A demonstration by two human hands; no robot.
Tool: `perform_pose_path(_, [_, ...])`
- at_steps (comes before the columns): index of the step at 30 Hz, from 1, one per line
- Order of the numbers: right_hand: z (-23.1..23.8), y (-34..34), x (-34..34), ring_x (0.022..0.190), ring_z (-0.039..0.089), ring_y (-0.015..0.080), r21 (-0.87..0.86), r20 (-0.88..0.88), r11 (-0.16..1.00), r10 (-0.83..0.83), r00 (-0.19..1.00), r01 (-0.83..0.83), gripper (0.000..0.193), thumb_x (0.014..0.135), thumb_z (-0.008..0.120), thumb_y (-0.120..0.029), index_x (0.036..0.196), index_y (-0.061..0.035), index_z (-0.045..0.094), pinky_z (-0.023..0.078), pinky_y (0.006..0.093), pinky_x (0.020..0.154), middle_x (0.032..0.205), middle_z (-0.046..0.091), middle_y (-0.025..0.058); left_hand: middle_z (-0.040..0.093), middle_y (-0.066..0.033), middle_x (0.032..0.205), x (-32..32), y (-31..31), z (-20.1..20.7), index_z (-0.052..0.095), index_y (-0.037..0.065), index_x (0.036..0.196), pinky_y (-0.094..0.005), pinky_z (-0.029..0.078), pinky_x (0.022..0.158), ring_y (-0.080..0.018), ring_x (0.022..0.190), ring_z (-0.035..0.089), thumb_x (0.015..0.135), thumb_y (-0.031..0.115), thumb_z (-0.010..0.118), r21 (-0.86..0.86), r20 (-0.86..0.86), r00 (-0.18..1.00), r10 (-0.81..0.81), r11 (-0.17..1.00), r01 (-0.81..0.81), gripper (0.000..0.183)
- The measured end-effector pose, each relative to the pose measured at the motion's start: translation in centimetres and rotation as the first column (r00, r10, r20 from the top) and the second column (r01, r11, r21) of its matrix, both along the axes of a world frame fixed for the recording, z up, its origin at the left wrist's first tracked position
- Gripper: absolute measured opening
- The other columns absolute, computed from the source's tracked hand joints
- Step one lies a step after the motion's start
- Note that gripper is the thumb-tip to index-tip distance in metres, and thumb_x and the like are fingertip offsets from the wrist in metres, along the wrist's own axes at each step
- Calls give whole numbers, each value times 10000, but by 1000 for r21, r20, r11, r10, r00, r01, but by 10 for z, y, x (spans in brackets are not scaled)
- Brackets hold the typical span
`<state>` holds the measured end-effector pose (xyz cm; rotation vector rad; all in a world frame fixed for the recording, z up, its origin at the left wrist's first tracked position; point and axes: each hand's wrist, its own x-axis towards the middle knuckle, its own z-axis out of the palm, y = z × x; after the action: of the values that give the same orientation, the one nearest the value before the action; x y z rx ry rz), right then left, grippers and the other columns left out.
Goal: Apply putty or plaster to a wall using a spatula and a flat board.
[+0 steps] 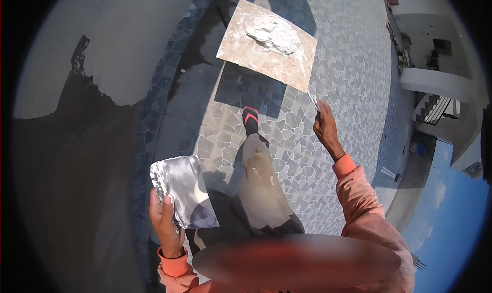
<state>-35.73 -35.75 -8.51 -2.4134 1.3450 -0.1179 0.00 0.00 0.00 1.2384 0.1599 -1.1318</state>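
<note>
Lengthwise, a smeared metal plate [192, 190] slants down rightward; the left hand [165, 221] pinches its left edge; the right hand [326, 126], fingers curled, holds a slim tool [312, 99] pointing up-left toward a tan board [241, 52].

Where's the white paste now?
In the head view, the white paste is heaped on the tan board near top centre, above-left of the right hand.

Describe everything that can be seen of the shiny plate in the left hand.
The shiny plate is flat and silvery, seemingly metal, nearly rectangular, with a rounded upper left corner. White smears are heaviest near its left edge. The left hand grips it along that side, holding it above the floor, slightly turned. Its back is hidden.
</note>
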Motion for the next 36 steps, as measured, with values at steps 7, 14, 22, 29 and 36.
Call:
perform_pose_path(7, [-146, -225, 42, 1118, 498, 315, -311, -313, 812, 403, 860, -494, 481, 802, 528, -18, 1279, -16, 465, 386, 414, 933, 1233, 516, 171, 535, -119, 1238, -77, -186, -68, 374, -23, 1364, -315, 441, 932, -181, 1080, 554, 945, 135, 507, 140, 46, 956, 291, 945, -294, 467])
perform_pose_path(14, [-219, -269, 12, 1150, 476, 306, -196, -457, 762, 486, 745, -617, 475, 840, 498, -76, 1308, -22, 445, 374, 426, 932, 1298, 489, 165, 473, -102, 1349, -131, -301, -101, 413, 1, 1362, -349, 438, 988, -202, 1186, 514, 964, 199, 496, 72, 66, 936, 345, 934, -349, 453])
perform_pose_path(22, [-193, -308, 29, 1091, 494, 287, -232, -397, 764, 490, 776, -602, 438, 849, 481, -96, 1276, 2, 477, 388, 419, 890, 1246, 523, 158, 476, -147, 1302, -157, -347, -86, 341, -39, 1382, -336, 431, 968, -211, 1146, 523, 947, 189, 506, 203, 385, 892, 235, 922, -331, 519])
perform_pose_path(29, [-185, -299, 31, 1074, 497, 284, -189, -347, 690, 619, 705, -699, 444, 843, 493, -95, 1273, 15, 483, 390, 408, 872, 1242, 524, 158, 477, -137, 1292, -150, -368, -72, 349, -34, 1377, -339, 410, 975, -220, 1145, 515, 963, 283, 494, 124, 135, 916, 378, 911, -394, 541])
perform_pose_path(36, [-194, -289, 26, 1070, 503, 274, -44, -377, 730, 620, 688, -682, 443, 846, 487, -84, 1278, 14, 478, 388, 411, 862, 1240, 533, 145, 496, -96, 1297, -157, -361, -83, 373, 5, 1380, -323, 416, 958, -188, 1130, 528, 975, 315, 486, 215, 161, 950, 268, 930, -298, 523])
